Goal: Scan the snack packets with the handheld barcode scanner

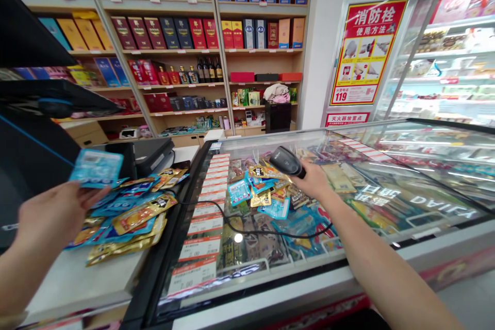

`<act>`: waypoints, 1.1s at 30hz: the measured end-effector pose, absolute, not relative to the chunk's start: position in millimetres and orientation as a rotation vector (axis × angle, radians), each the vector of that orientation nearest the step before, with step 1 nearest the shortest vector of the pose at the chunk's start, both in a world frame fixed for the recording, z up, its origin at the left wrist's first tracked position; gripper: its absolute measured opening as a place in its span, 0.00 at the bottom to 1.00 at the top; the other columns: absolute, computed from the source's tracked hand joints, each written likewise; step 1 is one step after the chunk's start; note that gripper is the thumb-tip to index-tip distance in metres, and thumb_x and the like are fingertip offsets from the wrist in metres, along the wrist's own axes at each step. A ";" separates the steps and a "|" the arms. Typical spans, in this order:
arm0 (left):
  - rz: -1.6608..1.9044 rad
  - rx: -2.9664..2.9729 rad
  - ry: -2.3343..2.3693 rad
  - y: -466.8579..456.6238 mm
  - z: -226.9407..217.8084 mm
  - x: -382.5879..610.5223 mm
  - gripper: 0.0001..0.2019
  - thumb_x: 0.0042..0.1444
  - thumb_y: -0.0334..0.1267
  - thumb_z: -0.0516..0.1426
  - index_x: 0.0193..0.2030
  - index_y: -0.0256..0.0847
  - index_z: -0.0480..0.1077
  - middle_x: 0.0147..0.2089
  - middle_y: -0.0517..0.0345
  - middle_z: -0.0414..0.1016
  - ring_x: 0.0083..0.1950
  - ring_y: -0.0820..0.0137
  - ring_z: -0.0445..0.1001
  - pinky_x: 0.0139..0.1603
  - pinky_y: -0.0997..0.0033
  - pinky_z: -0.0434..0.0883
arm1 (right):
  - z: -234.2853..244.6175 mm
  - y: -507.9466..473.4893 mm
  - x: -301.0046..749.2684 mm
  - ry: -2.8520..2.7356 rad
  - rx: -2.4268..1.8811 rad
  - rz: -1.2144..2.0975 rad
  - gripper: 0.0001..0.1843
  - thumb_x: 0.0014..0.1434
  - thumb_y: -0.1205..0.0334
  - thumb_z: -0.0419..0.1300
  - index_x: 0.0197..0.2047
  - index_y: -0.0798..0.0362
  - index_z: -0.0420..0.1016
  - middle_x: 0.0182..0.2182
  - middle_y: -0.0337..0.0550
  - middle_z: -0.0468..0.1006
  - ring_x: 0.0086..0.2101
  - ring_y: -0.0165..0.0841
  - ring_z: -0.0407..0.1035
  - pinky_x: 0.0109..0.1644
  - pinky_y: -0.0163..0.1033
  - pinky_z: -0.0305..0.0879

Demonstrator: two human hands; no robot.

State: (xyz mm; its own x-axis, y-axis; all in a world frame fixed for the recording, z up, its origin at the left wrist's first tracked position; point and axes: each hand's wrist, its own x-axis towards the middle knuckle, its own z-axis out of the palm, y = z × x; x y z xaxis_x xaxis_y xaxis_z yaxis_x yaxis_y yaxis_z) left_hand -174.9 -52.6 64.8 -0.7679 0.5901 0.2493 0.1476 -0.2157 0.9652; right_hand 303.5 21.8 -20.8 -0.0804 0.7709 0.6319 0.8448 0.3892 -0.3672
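A small blue snack packet [101,169] with a white label is pinched in my left hand [54,211], held up over the left counter. Below and beside it lies a heaped pile of blue and gold snack packets [143,212]. My right hand [312,181] grips the handle of a black barcode scanner [285,160], its head tilted up and to the left. Under the scanner, on the freezer's glass lid, sits a smaller group of blue and gold packets [261,198]. The scanner's black cable [247,232] loops across the glass towards the left counter.
The glass-topped chest freezer [294,277] fills the middle and right, with price labels [203,224] along its left side. A dark monitor [31,165] stands at far left, beside a black machine [150,153]. Shelves of boxed bottles [166,33] line the back wall.
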 end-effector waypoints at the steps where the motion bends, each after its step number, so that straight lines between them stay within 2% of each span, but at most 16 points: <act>1: 2.009 0.738 1.612 -51.5 65.8 -155.8 0.10 0.55 0.23 0.48 0.26 0.36 0.64 0.28 0.59 0.73 0.39 0.74 0.73 0.39 0.74 0.75 | -20.4 21.0 302.8 -1.857 -1.372 -0.111 0.13 0.49 0.58 0.59 0.37 0.53 0.77 0.31 0.48 0.80 0.32 0.40 0.73 0.34 0.37 0.62; 3: 1.924 0.526 1.436 -49.1 63.6 -117.7 0.11 0.58 0.22 0.47 0.28 0.36 0.65 0.28 0.58 0.73 0.37 0.75 0.74 0.36 0.78 0.75 | -19.5 19.4 301.1 -1.862 -1.315 -0.089 0.14 0.49 0.59 0.59 0.38 0.53 0.77 0.32 0.47 0.81 0.32 0.39 0.73 0.35 0.37 0.62; 5: 1.811 0.407 1.301 -46.1 55.6 -82.3 0.11 0.58 0.23 0.48 0.28 0.36 0.65 0.29 0.56 0.74 0.36 0.73 0.75 0.33 0.77 0.76 | -18.8 18.2 299.5 -1.876 -1.270 -0.065 0.14 0.49 0.59 0.59 0.39 0.53 0.77 0.32 0.46 0.81 0.32 0.39 0.74 0.35 0.37 0.63; 12: 1.625 0.413 1.080 -21.6 14.4 4.5 0.07 0.50 0.21 0.56 0.32 0.37 0.69 0.33 0.57 0.77 0.34 0.74 0.77 0.36 0.74 0.77 | -20.2 18.7 296.7 -1.883 -1.189 0.018 0.15 0.50 0.57 0.61 0.41 0.53 0.77 0.32 0.46 0.81 0.33 0.39 0.75 0.36 0.37 0.64; 14: 1.610 0.516 1.090 -14.3 4.5 18.3 0.08 0.47 0.25 0.60 0.34 0.38 0.71 0.34 0.58 0.78 0.32 0.74 0.76 0.35 0.74 0.76 | -19.7 18.3 295.9 -1.897 -1.146 0.062 0.14 0.50 0.58 0.62 0.40 0.53 0.77 0.32 0.45 0.81 0.32 0.38 0.74 0.36 0.37 0.64; 17: 1.674 0.681 1.169 -6.6 -12.3 30.1 0.14 0.40 0.32 0.66 0.37 0.39 0.73 0.34 0.59 0.78 0.30 0.74 0.75 0.31 0.75 0.72 | -17.0 15.3 294.2 -1.950 -1.062 0.149 0.10 0.48 0.62 0.62 0.37 0.53 0.77 0.31 0.42 0.80 0.32 0.36 0.73 0.37 0.36 0.64; 20: 1.747 0.826 1.272 -1.8 -30.3 32.8 0.18 0.36 0.36 0.67 0.37 0.38 0.73 0.35 0.57 0.79 0.31 0.72 0.75 0.34 0.72 0.72 | -13.3 10.3 291.5 -2.023 -0.957 0.260 0.10 0.47 0.65 0.61 0.36 0.52 0.76 0.31 0.41 0.80 0.32 0.35 0.73 0.37 0.34 0.65; 23: 1.728 0.971 1.359 0.8 -43.4 30.4 0.19 0.37 0.39 0.66 0.39 0.37 0.73 0.37 0.54 0.80 0.34 0.68 0.76 0.40 0.66 0.74 | -10.8 5.2 287.6 -2.107 -0.887 0.355 0.12 0.48 0.65 0.62 0.39 0.53 0.77 0.33 0.41 0.80 0.34 0.34 0.74 0.39 0.34 0.65; 27: 1.702 1.100 1.489 0.5 -47.5 28.8 0.19 0.39 0.40 0.65 0.40 0.38 0.74 0.39 0.52 0.80 0.37 0.65 0.77 0.42 0.64 0.74 | -9.2 -0.3 281.1 -2.212 -0.865 0.401 0.13 0.48 0.66 0.63 0.39 0.53 0.77 0.33 0.40 0.81 0.34 0.34 0.74 0.39 0.33 0.65; 33: 1.632 1.177 1.657 -2.5 -42.1 33.3 0.12 0.40 0.40 0.64 0.32 0.38 0.74 0.31 0.53 0.79 0.33 0.64 0.76 0.35 0.68 0.73 | -8.3 -5.1 273.2 -2.294 -0.870 0.372 0.12 0.47 0.66 0.63 0.38 0.51 0.77 0.33 0.39 0.81 0.35 0.34 0.74 0.39 0.32 0.64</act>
